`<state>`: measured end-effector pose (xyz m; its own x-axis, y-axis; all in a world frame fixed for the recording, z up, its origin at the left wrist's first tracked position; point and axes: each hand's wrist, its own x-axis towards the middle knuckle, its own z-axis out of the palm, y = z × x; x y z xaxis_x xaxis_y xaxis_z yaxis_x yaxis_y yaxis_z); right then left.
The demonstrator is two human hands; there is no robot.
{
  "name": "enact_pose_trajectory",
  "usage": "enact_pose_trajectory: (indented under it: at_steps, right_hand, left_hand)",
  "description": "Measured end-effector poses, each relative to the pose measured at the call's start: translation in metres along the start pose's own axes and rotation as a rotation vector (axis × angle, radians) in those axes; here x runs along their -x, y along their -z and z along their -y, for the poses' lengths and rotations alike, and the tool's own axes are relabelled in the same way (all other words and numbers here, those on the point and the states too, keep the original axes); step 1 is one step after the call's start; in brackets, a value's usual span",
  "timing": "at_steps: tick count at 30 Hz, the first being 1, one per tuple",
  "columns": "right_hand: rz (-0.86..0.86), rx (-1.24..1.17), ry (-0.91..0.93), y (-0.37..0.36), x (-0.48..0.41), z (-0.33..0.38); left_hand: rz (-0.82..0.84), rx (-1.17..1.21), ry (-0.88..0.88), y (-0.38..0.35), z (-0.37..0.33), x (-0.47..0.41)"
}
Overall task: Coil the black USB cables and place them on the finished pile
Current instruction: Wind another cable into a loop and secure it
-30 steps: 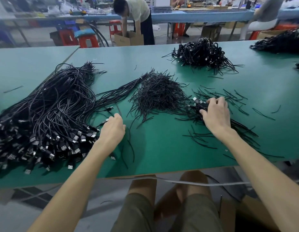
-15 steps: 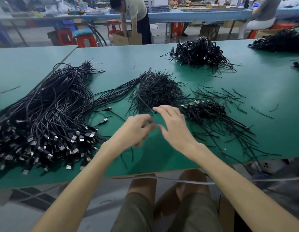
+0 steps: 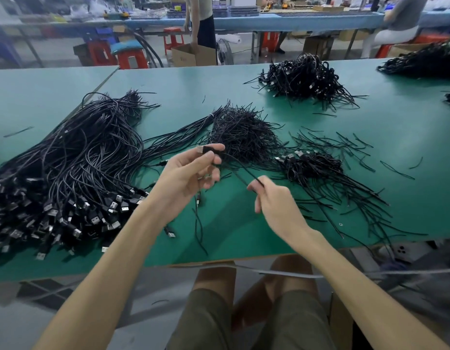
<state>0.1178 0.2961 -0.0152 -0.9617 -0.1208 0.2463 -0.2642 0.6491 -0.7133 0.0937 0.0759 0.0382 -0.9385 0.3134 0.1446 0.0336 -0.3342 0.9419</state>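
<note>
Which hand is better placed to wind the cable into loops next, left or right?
Probably the right hand. It pinches the cable partway along, so it can lead the free length round into loops. The left hand grips the plug end and serves as the anchor.

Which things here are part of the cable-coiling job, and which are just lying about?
In the job:
left hand and right hand, both holding one cable; heap of loose cables; heap of ties; small pile of coiled cables.

Lying about:
cardboard box; red stool.
</note>
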Motion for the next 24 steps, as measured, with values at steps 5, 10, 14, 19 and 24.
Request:
enact_pose_trajectory:
  at_steps: [5,10,14,19,24]
  right_hand:
    - [0.081,0.394,0.171,-0.006,0.016,0.018]
    - [0.184,0.275,0.086,-0.007,0.026,0.023]
    - [0.229,0.069,0.137,-0.004,0.025,0.018]
    - [0.180,0.234,0.185,0.016,0.012,0.000]
    - [-0.018,0.027,0.176,0.025,0.003,0.021]
  left_hand:
    - [-0.066,0.242,0.099,-0.015,0.009,-0.001]
    - [0.071,0.481,0.119,-0.024,0.009,0.005]
    - [0.059,0.454,0.121,-0.022,-0.001,0.006]
    - [0.204,-0.537,-0.001,-0.008,0.003,0.018]
    - [0.337,-1.406,-0.081,-0.015,0.029,0.025]
